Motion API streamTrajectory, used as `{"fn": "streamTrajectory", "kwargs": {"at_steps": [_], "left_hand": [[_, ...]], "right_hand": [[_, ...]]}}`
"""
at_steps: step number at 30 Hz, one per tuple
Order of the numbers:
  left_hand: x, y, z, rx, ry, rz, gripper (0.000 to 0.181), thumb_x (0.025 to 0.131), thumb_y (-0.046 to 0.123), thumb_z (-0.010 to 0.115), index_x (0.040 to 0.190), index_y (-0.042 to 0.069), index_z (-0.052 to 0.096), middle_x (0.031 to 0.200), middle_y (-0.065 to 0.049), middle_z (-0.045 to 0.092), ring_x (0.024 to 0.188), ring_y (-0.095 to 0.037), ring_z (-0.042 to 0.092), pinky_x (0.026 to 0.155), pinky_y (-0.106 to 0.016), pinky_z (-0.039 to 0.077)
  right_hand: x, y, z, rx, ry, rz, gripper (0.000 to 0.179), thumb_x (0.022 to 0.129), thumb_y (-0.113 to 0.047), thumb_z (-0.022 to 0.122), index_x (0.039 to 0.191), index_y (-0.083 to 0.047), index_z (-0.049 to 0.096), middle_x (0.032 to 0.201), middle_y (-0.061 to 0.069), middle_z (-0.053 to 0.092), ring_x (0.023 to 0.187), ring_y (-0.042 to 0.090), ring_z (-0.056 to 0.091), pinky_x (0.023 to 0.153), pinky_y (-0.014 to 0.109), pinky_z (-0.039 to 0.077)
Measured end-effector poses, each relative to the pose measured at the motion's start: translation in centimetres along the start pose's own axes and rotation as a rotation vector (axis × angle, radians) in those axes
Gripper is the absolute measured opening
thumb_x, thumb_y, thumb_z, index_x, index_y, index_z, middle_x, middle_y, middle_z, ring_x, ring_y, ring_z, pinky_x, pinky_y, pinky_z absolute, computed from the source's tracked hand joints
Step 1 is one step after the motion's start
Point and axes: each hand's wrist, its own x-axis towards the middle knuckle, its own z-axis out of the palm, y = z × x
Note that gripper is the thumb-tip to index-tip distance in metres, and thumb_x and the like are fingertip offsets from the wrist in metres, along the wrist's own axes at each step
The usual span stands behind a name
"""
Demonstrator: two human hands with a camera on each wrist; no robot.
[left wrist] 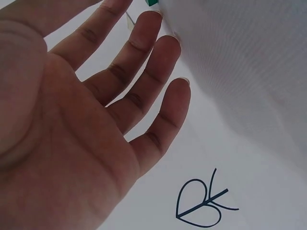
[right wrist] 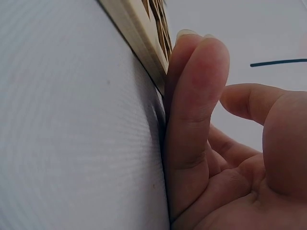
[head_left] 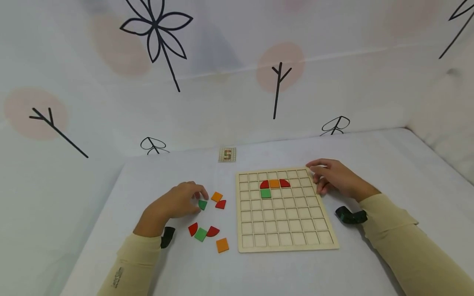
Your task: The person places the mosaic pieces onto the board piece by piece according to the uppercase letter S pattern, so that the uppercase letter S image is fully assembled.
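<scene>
In the head view my left hand [head_left: 179, 199] is low over the table, its thumb and index fingertips at opposite edges of a green quarter-circle tile [head_left: 202, 204]. The left wrist view shows the palm and loosely bent other fingers; only a green sliver [left wrist: 151, 2] appears at the top. My right hand [head_left: 338, 179] lies at the far right corner of the pale wooden grid board [head_left: 289, 249], fingers touching its side. On the board sit a green square [head_left: 265, 193], an orange square [head_left: 274, 183] and two red quarter-circles, one [head_left: 284, 183] to the right of the orange square.
Near my left hand lie loose tiles: an orange square [head_left: 217, 197], red quarter-circles [head_left: 221, 204], a green square [head_left: 200, 234] and another orange square [head_left: 222, 245]. A small card with a grid pattern [head_left: 227, 154] lies behind the board. Patterned white cloth [head_left: 237, 102] rises at the back.
</scene>
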Motion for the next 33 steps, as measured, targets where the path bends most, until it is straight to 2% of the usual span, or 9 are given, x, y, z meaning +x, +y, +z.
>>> {"fn": "streamTrajectory", "kwargs": {"at_steps": [7,12,22,33], "left_hand": [[0.26,-0.38,0.07,-0.016,0.008,0.033,0.023,0.085,0.009,0.078,0.101,0.024,0.071,0.102,0.001,0.063,0.1,-0.018,0.055,0.087,-0.037,0.055],[0.49,-0.39,0.03,-0.034,0.007,0.019,0.021,0.085,0.012,0.079,0.1,0.024,0.071,0.101,0.003,0.063,0.099,-0.018,0.055,0.088,-0.036,0.055],[0.77,-0.55,0.06,-0.053,0.01,0.032,0.018,0.085,0.014,0.08,0.099,0.019,0.071,0.099,0.003,0.064,0.096,-0.017,0.056,0.091,-0.037,0.054],[0.8,-0.5,0.21,-0.088,0.009,0.005,0.019,0.086,0.018,0.079,0.102,0.018,0.069,0.1,0.003,0.065,0.098,-0.017,0.057,0.093,-0.038,0.054]], "right_hand": [[-0.03,-0.11,-0.05,0.015,-0.002,0.0,0.048,0.106,-0.032,0.046,0.147,-0.007,0.04,0.091,0.008,0.059,0.062,0.015,0.066,0.059,0.031,0.057],[-0.02,-0.18,-0.15,0.016,-0.001,-0.009,0.047,0.106,-0.032,0.046,0.146,-0.007,0.041,0.091,0.008,0.059,0.062,0.015,0.066,0.059,0.031,0.057],[-0.05,-0.15,-0.09,-0.003,0.007,-0.004,0.048,0.106,-0.033,0.047,0.147,-0.008,0.041,0.092,0.009,0.059,0.063,0.016,0.066,0.06,0.031,0.058],[0.03,0.06,0.09,0.005,0.008,-0.006,0.047,0.106,-0.032,0.046,0.146,-0.007,0.041,0.092,0.009,0.059,0.063,0.016,0.066,0.059,0.031,0.057]]}}
